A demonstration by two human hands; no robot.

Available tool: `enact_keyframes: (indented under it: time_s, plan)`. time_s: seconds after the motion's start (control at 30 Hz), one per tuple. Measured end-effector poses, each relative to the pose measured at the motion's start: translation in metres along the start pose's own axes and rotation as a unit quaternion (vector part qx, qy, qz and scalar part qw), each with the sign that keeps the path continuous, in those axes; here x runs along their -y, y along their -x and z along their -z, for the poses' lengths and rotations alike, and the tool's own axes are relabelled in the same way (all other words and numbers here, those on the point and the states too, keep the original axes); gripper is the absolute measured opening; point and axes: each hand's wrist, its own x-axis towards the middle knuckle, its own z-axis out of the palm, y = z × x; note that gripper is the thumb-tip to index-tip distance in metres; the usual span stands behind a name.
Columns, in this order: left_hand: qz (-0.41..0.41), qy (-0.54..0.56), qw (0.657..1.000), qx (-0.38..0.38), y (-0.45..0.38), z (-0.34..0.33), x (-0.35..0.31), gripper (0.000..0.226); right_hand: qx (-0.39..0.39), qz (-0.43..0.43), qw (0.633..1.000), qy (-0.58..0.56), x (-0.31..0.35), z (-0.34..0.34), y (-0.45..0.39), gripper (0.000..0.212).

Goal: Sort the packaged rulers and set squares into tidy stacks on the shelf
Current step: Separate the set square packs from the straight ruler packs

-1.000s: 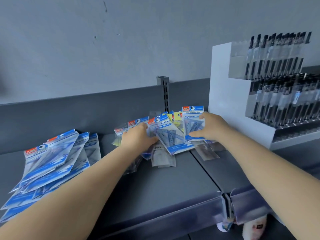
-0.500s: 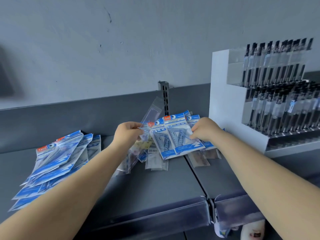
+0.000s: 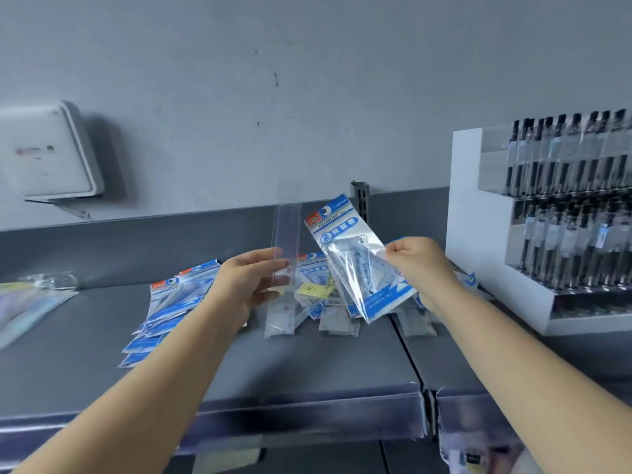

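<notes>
My left hand point(image 3: 251, 285) holds a clear packaged ruler point(image 3: 286, 234) upright above the grey shelf point(image 3: 307, 364). My right hand point(image 3: 419, 265) grips a blue-and-white set square packet point(image 3: 355, 261), lifted and tilted, with at least one more packet behind it. Beneath both hands lies a loose heap of mixed packets point(image 3: 328, 302), partly hidden. A fanned stack of blue set square packets point(image 3: 167, 309) lies left of my left forearm.
A white tiered display of black pens point(image 3: 561, 213) stands at the right on the shelf. More packets point(image 3: 30, 302) lie at the far left. A white box point(image 3: 48, 152) hangs on the wall. The shelf's front lip point(image 3: 307, 419) runs below my arms.
Both hands have lifted off the heap: the left raised the clear ruler upright, the right pulled the blue packets up and toward me. The camera tilted up and shifted left.
</notes>
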Motion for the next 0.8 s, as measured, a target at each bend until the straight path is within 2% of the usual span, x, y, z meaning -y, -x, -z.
enact_keyframes:
  time_s: [0.13,0.27,0.47,0.8]
  plan:
    - [-0.022,0.01,0.999,-0.028,0.026,0.024,0.001,0.017,0.002,-0.056,0.983,-0.172,0.01,-0.024,0.021,0.022]
    - [-0.038,0.024,0.998,-0.053,0.05,0.05,0.008,0.018,0.038,-0.124,0.953,-0.274,0.015,-0.054,0.041,0.016]
    - [-0.054,0.035,0.992,-0.108,0.07,0.087,0.014,0.02,0.058,-0.164,0.937,-0.303,0.03,-0.106,0.064,0.018]
    - [-0.045,0.025,0.989,-0.137,0.063,0.158,0.015,0.018,0.045,-0.137,0.945,-0.294,0.06,-0.164,0.066,0.023]
